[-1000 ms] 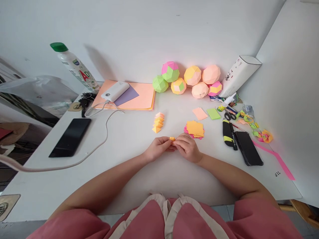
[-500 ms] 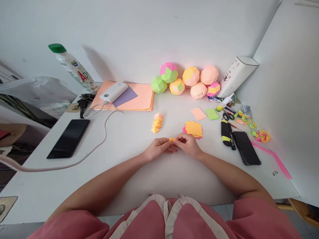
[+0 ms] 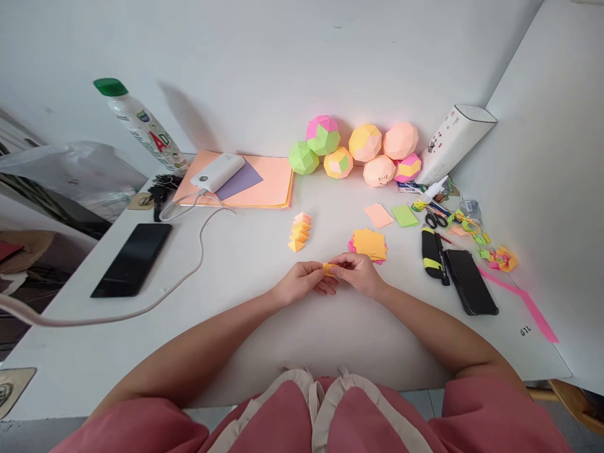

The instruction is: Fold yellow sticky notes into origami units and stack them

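Note:
A small piece of folded orange paper (image 3: 327,268) is pinched between both hands over the front middle of the desk. My left hand (image 3: 302,280) is closed on its left end, and my right hand (image 3: 357,274) grips the other end; the fingers hide most of it. Just beyond the right hand lies a stack of orange and pink paper squares (image 3: 369,244). A short row of folded paper units (image 3: 300,231), orange in front and peach behind, sits beyond the left hand.
Several paper balls (image 3: 365,143) line the wall. Peach squares (image 3: 379,215) and green squares (image 3: 404,216) lie near scissors (image 3: 436,219), a box cutter (image 3: 431,251) and a phone (image 3: 470,283). To the left are a black phone (image 3: 132,260), a cable (image 3: 201,251) and a power bank (image 3: 218,173).
Both hands stay in nearly the same place, still pinching the orange paper, whose visible part looks slightly smaller. The whole view has shifted a little.

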